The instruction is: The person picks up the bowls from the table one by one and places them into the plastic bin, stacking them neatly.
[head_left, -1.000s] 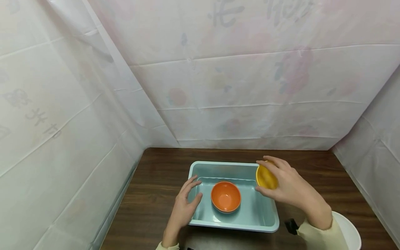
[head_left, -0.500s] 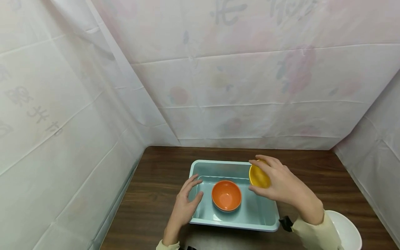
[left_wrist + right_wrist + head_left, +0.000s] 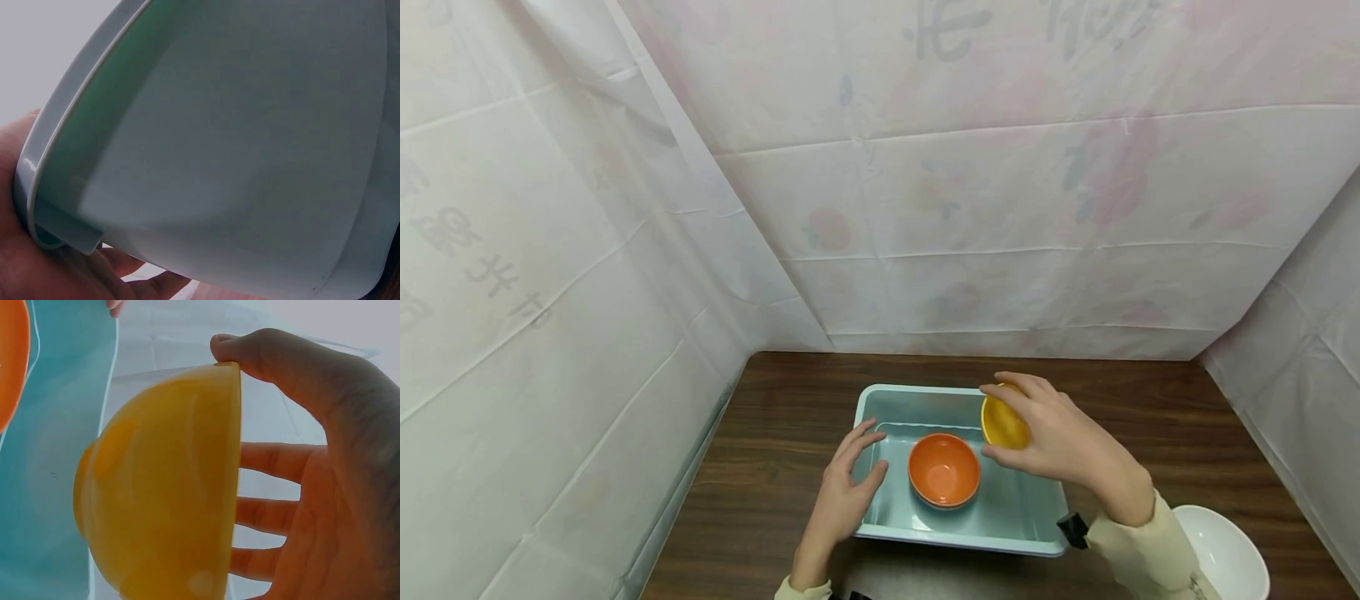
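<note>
— Head view first: what is difficult to see?
— The right hand (image 3: 1063,433) hides a part of the yellow bowl (image 3: 1004,423). The sleeve (image 3: 1138,546) covers one side of the white bowl (image 3: 1225,554), and the lower edge cuts this one off.
— And from the wrists?
— On the right, the bottom border cuts the yellow bowl, and its wall conceals the fingers' ends. On the left, the tray (image 3: 955,543) fills nearly everything; I cannot tell if the left hand (image 3: 844,493) presses its rim.
— How does the yellow bowl look, and where is it?
— Smooth and shiny, with a small round foot. It is tilted, held over the tray, to the right of the orange bowl (image 3: 944,471).
— The fingers?
— The right thumb and fingers are clamped on the yellow bowl's rim; the left ones are spread apart.
</note>
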The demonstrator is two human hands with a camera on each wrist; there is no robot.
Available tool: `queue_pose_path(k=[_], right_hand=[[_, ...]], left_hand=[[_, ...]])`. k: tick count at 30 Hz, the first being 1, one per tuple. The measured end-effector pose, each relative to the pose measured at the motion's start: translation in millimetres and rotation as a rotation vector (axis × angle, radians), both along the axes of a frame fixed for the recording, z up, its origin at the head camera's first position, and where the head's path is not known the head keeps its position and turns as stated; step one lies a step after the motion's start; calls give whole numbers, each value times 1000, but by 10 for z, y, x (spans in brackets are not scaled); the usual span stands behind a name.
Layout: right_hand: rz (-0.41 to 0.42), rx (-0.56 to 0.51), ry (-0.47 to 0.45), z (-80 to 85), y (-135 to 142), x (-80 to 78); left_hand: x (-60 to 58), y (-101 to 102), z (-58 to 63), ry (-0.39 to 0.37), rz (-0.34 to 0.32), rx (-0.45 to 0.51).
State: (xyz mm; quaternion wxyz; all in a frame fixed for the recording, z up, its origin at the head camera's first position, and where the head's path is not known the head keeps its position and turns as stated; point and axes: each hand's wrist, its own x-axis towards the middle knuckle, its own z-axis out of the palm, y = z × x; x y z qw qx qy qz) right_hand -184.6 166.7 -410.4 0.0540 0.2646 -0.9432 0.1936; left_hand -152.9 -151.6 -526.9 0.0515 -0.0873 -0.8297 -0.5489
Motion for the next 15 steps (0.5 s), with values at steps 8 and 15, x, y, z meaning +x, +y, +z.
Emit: queue_pose_path(k=[8,15], right_hand=[[30,17,-3,-48,-73,-44],[44,42,-28,-112,-130,-85]], left_hand=[[2,10,-3,-5,5,7],[9,3,-7,4,9,-3]])
